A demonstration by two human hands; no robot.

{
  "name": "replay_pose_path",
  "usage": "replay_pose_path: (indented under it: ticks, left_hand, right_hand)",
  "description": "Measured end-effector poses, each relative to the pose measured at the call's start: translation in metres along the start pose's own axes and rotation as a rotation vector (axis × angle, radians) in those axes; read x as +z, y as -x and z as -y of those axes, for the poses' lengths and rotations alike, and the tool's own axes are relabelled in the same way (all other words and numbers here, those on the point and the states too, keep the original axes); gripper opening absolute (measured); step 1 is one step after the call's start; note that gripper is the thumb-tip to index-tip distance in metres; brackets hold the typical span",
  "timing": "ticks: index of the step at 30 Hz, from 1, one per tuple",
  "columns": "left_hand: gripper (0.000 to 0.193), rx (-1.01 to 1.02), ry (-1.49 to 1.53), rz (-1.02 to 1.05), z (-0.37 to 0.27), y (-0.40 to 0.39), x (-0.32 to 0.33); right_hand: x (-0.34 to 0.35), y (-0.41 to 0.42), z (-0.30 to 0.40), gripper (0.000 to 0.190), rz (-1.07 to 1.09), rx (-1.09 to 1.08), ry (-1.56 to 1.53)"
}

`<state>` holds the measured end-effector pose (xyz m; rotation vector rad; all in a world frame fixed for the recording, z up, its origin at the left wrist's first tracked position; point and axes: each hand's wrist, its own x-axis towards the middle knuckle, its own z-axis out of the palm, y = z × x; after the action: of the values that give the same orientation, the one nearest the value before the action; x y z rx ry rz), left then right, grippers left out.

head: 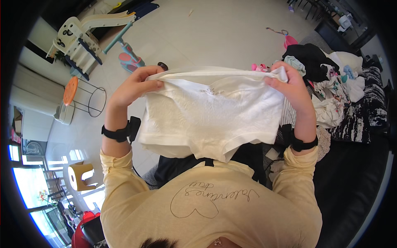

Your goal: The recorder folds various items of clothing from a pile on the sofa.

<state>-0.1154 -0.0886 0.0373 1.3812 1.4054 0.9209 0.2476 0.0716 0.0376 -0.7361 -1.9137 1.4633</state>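
Note:
A pair of white underpants (214,114) hangs stretched between my two hands, waistband up and leg openings down. My left hand (138,83) pinches one end of the waistband between thumb and fingers. At the opposite end, my right hand (287,79) grips the waistband, with a fold of white fabric standing up beside the thumb. Small printed writing shows near the middle of the waistband. The cloth hides most of my lap.
A heap of clothes (328,74) lies on the black sofa (353,179) to the right. Across the tiled floor (211,34) stand a toy slide (74,40), a child's scooter (128,55), an orange-topped stool (71,90) and a yellow child's chair (79,176).

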Motion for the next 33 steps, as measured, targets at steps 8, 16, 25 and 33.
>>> replay_pose_path:
  ticks: [8, 16, 25, 33]
  left_hand:
    - [0.017, -0.129, -0.063, 0.082, 0.094, -0.021, 0.031]
    - [0.031, -0.094, -0.263, 0.510, 0.104, 0.023, 0.061]
    - [0.053, 0.009, -0.701, 0.361, 0.124, -0.067, 0.143]
    - [0.039, -0.127, 0.033, 0.439, 0.066, -0.047, 0.117]
  right_hand:
    - [0.018, 0.005, -0.085, 0.024, 0.089, 0.087, 0.448]
    - [0.025, 0.064, -0.073, 0.035, 0.628, -0.037, 0.584]
    - [0.084, 0.036, -0.072, 0.028, 0.377, -0.188, 0.658]
    - [0.105, 0.080, -0.064, 0.074, 0.156, -0.039, 0.409]
